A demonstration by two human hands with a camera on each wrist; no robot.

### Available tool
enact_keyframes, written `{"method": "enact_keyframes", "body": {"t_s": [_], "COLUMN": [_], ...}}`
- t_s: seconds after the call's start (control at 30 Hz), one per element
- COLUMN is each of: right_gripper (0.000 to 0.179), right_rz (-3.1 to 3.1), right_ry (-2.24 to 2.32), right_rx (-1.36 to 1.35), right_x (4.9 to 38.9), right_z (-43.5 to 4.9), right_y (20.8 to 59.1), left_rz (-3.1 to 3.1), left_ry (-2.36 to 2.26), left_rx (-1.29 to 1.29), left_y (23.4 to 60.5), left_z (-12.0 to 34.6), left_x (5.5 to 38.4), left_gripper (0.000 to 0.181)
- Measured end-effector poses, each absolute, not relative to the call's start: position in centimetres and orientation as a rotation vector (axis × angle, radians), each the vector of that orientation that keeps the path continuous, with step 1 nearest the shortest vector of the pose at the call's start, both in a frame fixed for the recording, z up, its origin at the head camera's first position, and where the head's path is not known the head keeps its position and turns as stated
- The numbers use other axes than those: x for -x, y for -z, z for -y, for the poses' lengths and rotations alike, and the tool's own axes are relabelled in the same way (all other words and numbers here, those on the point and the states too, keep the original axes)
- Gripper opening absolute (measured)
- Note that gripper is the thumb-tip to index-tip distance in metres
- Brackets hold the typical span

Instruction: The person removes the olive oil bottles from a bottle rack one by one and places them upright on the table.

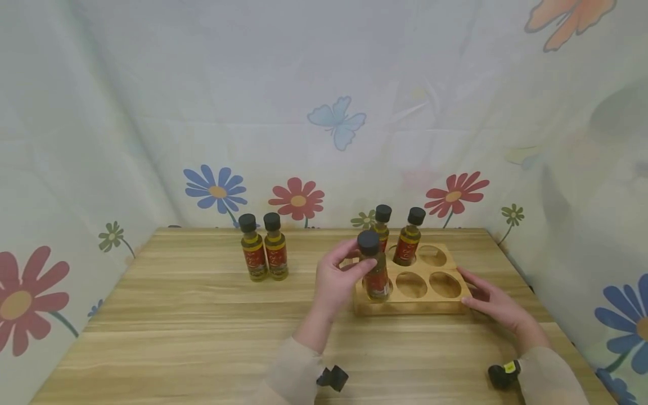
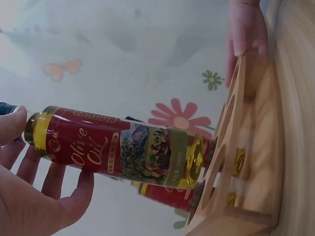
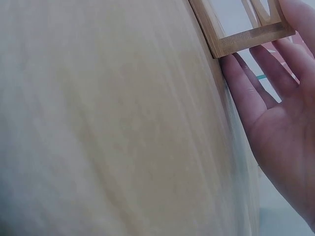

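Note:
My left hand pinches an olive oil bottle near its black cap, thumb across the front. The bottle, with a red label and yellow oil, is upright, its base close over the front-left hole of a wooden rack. In the left wrist view the bottle points base-first at the rack's top board. Two more olive oil bottles stand in the rack's back row, at left and middle. At the rack's right end, my right hand touches the side with nearly straight fingers.
Two similar bottles stand side by side on the wooden table, left of the rack. Behind the table hangs a pale cloth printed with flowers and butterflies, which also runs along both sides.

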State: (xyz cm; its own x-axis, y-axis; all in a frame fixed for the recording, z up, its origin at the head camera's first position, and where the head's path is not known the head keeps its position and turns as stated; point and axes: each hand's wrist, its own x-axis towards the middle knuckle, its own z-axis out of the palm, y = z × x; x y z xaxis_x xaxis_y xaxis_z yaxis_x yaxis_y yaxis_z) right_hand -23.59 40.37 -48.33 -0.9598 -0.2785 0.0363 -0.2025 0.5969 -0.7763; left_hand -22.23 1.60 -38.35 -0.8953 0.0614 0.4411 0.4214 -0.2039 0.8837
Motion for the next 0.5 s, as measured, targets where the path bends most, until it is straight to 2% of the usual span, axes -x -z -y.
{"method": "enact_keyframes", "body": {"t_s": [0.5], "right_gripper": [0.076], "right_rz": [-2.733], "right_ry": [1.287], "right_rx": [0.353], "right_x": [23.5], "right_z": [-40.1], "right_y": [47.9], "left_rz": [1.917], "left_ry": [2.088], "left_rx": [0.472], "left_y": [38.2], "left_z": [2.7], "left_x": [22.6], "left_gripper": [0.039]}}
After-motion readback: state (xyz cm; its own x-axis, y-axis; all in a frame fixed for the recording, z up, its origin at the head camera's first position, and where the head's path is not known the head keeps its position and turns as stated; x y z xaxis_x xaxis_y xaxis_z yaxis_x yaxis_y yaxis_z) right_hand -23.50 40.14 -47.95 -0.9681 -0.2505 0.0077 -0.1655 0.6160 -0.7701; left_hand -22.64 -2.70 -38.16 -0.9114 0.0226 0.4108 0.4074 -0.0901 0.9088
